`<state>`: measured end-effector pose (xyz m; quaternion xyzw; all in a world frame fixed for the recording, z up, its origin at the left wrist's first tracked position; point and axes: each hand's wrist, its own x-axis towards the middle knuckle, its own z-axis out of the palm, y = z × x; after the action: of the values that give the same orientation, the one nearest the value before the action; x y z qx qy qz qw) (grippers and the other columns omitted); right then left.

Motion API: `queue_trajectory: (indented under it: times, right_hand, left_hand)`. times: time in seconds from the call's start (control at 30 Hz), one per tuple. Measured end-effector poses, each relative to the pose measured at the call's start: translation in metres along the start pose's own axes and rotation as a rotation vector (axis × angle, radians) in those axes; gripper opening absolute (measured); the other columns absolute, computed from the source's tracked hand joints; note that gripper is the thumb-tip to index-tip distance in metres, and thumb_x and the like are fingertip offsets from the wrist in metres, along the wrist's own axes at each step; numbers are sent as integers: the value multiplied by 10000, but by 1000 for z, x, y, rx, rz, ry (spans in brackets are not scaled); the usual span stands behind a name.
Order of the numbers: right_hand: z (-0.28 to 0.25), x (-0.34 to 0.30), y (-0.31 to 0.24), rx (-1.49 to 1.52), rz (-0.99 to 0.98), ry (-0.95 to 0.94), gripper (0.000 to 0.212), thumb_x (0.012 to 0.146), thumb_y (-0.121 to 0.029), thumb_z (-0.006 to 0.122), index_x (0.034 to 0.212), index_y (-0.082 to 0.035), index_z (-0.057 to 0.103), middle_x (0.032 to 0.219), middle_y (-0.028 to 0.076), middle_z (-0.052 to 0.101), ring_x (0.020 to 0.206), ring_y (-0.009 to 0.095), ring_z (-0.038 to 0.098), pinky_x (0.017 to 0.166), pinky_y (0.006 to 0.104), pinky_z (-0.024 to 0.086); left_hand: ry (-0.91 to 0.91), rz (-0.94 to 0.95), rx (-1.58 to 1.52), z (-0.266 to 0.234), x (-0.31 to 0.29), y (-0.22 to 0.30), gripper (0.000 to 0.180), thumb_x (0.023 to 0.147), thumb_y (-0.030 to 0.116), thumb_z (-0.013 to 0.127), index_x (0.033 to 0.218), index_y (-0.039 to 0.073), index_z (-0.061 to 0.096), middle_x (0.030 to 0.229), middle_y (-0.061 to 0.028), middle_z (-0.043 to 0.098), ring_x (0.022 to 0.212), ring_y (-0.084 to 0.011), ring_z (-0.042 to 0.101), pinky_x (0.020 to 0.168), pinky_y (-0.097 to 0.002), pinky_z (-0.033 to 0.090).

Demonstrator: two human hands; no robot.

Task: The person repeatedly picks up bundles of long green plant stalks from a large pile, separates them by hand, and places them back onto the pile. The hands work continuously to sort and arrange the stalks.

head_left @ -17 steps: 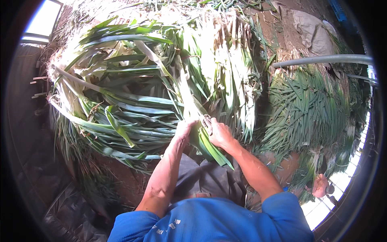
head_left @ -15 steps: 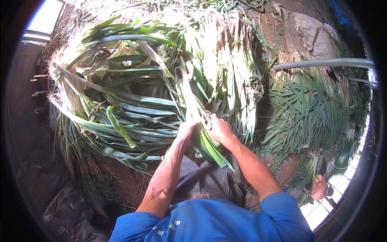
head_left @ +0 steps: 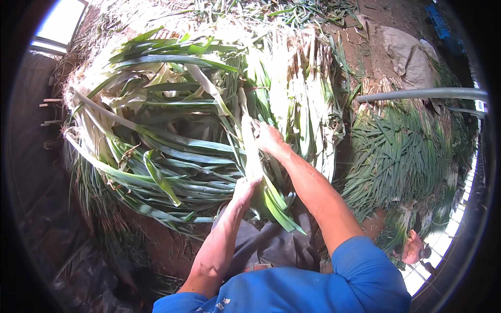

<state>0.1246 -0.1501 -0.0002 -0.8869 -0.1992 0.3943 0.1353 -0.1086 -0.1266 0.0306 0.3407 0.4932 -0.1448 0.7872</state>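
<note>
A long green onion point(head_left: 252, 159) lies between my hands, its pale shank pointing away and its green leaves hanging toward my lap. My left hand point(head_left: 246, 189) is closed round it near the leaves. Farther up, my right hand point(head_left: 269, 139) is closed on the shank; something small and dark shows at its fingertips, too blurred to name. Left of my hands spreads a big heap of green onions point(head_left: 193, 172) with loose, bent leaves. Just beyond my right hand stands a row of pale green onions point(head_left: 297, 94), roots away from me, in glaring sunlight.
A grey metal pipe point(head_left: 422, 94) juts in from the right above another pile of green onions point(head_left: 399, 151). A pale sack point(head_left: 409, 55) lies behind it, and a blue crate point(head_left: 441, 26) stands at the far right. Dark plastic sheeting point(head_left: 39, 156) hangs on the left.
My right hand has slid away from me along the shank and a little left. My left hand has come slightly nearer to my body, so the hands are farther apart.
</note>
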Motion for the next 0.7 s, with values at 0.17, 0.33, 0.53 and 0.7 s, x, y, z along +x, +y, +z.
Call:
queue_trajectory:
  times: [0.17, 0.33, 0.53, 0.7]
  right_hand:
    - [-2, 11, 1, 140, 139, 139, 300, 959, -254, 617, 1164, -37, 599, 1061, 218, 739, 973, 351, 741, 821, 465, 577]
    - [-11, 27, 74, 411, 180, 238, 299, 935, -270, 637, 1172, -92, 595, 1033, 148, 760, 976, 330, 747, 804, 482, 561]
    - [-41, 69, 210, 436, 390, 489, 389, 887, -351, 717, 1141, -114, 542, 1003, 167, 740, 932, 378, 740, 858, 525, 562]
    - [-14, 115, 259, 760, 736, 658, 537, 1036, -606, 527, 1034, -114, 741, 919, 126, 761, 889, 289, 718, 841, 460, 548]
  left_hand:
    - [-108, 240, 6, -1, -50, 43, 248, 931, 150, 811, 1135, 29, 739, 975, -15, 744, 871, -111, 666, 843, -309, 544]
    - [-7, 390, 17, -18, -132, 128, 336, 945, 88, 803, 1244, -9, 682, 1037, -35, 749, 877, -104, 688, 821, -265, 559]
    - [363, 707, 128, -89, -164, 220, 384, 969, 245, 776, 1236, -18, 692, 1031, -83, 755, 920, -182, 700, 874, -340, 553]
    - [733, 666, 291, -254, -130, 258, 553, 984, 343, 782, 1377, -13, 624, 1185, -72, 698, 1114, -203, 628, 960, -377, 501]
